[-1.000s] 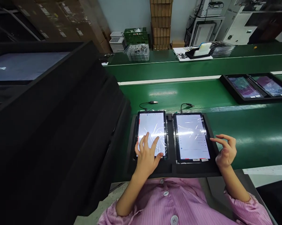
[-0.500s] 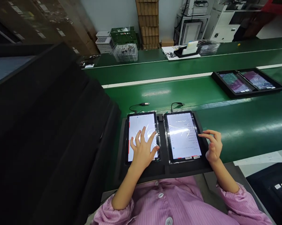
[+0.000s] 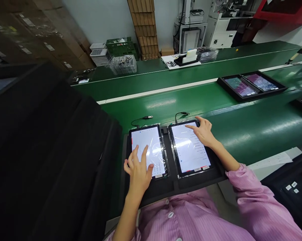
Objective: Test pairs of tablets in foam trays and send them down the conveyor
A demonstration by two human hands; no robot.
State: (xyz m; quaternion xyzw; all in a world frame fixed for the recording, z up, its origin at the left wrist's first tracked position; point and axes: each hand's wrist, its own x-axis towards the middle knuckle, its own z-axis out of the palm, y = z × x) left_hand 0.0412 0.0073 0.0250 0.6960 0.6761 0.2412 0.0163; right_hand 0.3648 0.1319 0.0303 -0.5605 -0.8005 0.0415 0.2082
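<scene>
Two tablets lie side by side in a black foam tray (image 3: 166,189) before me, their lit white screens under clear film. Over the lower part of the left tablet (image 3: 151,140) is my left hand (image 3: 138,172), fingers spread and holding nothing. My right hand (image 3: 203,133) reaches over the upper right corner of the right tablet (image 3: 188,150). Its index finger points onto the screen near the top; whether it touches, I cannot tell. A short black cable (image 3: 140,119) with a USB plug extends from the left tablet's far edge, and another cable (image 3: 181,113) from the right one's.
A tall stack of black foam trays (image 3: 72,160) rises close on my left. Farther along the green conveyor (image 3: 151,105), another black tray (image 3: 241,98) carries two lit tablets. Across the line stand a clear plastic basket (image 3: 124,65) and a white board (image 3: 169,62) with small parts.
My right hand has moved from the right tablet's side edge to the top of its screen. My left hand has drawn back toward me and left. The view has shifted slightly right.
</scene>
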